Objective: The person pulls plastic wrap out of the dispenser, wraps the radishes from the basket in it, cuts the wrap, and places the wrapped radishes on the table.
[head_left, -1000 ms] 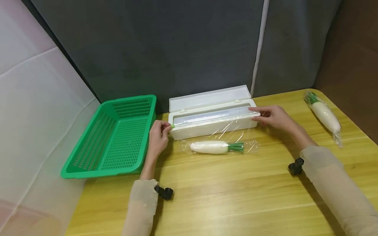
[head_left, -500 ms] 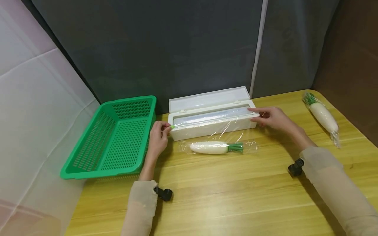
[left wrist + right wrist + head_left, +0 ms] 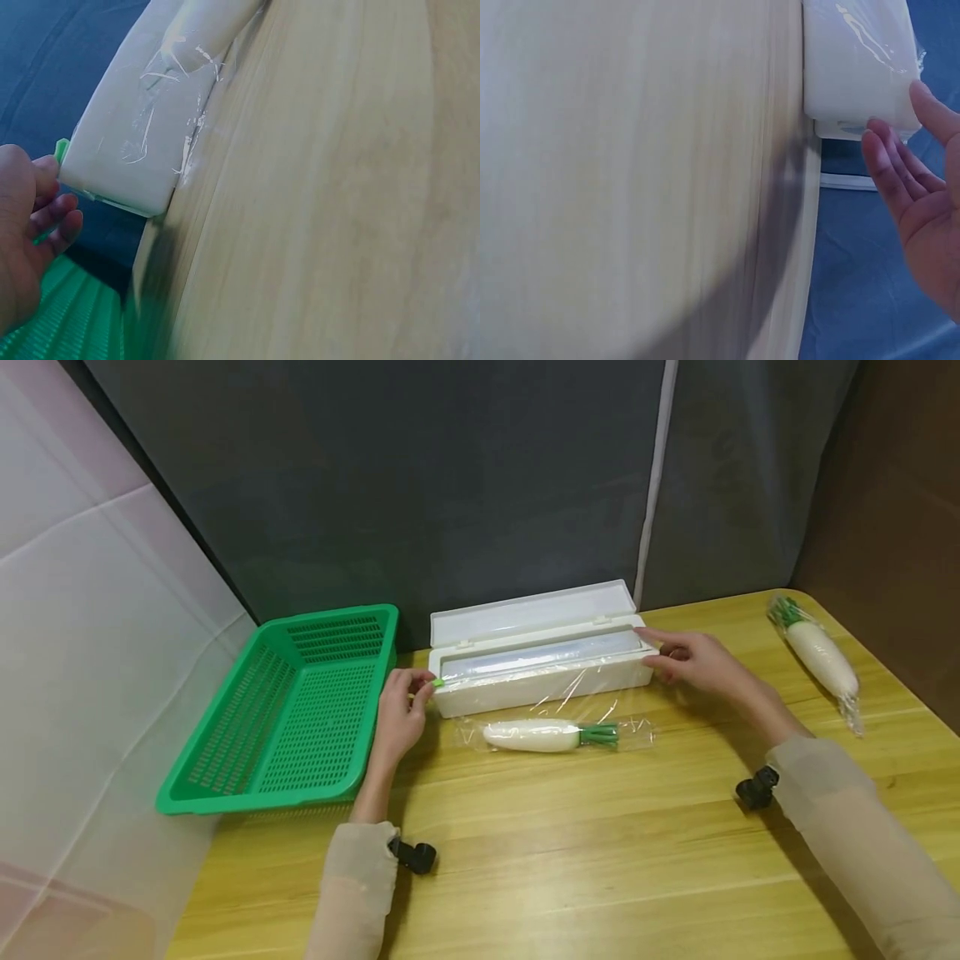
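Note:
A white cling film dispenser (image 3: 543, 681) stands at the table's back with its lid (image 3: 528, 610) raised. At its left end my left hand (image 3: 401, 714) pinches the small green cutter slider (image 3: 61, 150) between thumb and index finger. My right hand (image 3: 697, 664) holds the dispenser's right end, thumb at the front corner and index finger on the upper rim. Clear film hangs from the front edge down to a white radish with green stalks (image 3: 532, 735), lying flat just in front. In the right wrist view, the thumb and fingers (image 3: 885, 169) sit around the dispenser's end.
A green perforated basket (image 3: 360, 777) sits left of the dispenser, close beside my left hand. Toward the right back edge lies another radish (image 3: 823, 656) wrapped in film. A dark grey partition (image 3: 450, 485) rises behind the wooden table (image 3: 570, 860).
My right index finger has shifted slightly along the dispenser's rim. My left hand keeps its pinch on the slider at the left end; the radishes and basket stay put.

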The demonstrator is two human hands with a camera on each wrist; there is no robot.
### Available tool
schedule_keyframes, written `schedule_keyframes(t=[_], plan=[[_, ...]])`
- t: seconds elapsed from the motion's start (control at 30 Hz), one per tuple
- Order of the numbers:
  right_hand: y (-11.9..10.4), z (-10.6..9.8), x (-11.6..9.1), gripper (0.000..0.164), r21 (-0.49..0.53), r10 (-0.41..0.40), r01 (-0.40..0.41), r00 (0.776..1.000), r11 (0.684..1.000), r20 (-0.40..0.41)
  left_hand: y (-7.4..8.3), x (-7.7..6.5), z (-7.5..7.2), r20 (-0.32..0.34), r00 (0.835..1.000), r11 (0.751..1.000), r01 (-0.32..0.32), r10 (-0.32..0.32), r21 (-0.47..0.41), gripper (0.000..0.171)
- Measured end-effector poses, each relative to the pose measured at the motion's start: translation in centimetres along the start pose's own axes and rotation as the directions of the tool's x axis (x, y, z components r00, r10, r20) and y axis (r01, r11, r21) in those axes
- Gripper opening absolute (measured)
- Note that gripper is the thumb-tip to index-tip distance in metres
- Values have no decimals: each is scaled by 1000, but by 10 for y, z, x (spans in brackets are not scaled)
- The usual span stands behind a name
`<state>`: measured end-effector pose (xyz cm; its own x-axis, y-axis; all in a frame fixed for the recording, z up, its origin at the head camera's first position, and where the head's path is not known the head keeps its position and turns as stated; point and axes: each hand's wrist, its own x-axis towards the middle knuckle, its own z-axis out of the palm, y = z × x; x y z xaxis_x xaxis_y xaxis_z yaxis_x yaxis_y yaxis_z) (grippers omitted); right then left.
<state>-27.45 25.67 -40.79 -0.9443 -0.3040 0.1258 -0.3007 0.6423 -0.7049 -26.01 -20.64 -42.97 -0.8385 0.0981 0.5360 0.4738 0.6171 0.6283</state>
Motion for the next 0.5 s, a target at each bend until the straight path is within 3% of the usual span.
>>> schedule_keyframes(t=[0.27,0.5], plan=[[-6,-1,-4,37,-44,-80,76,990,996,-119,2,-2,-1,-38,998,999,-45,45,-15,14],[-15,5,-3,23,-59,-103,92,972,994,-211,5,0,2,-84,990,993,-117,115,-27,10]])
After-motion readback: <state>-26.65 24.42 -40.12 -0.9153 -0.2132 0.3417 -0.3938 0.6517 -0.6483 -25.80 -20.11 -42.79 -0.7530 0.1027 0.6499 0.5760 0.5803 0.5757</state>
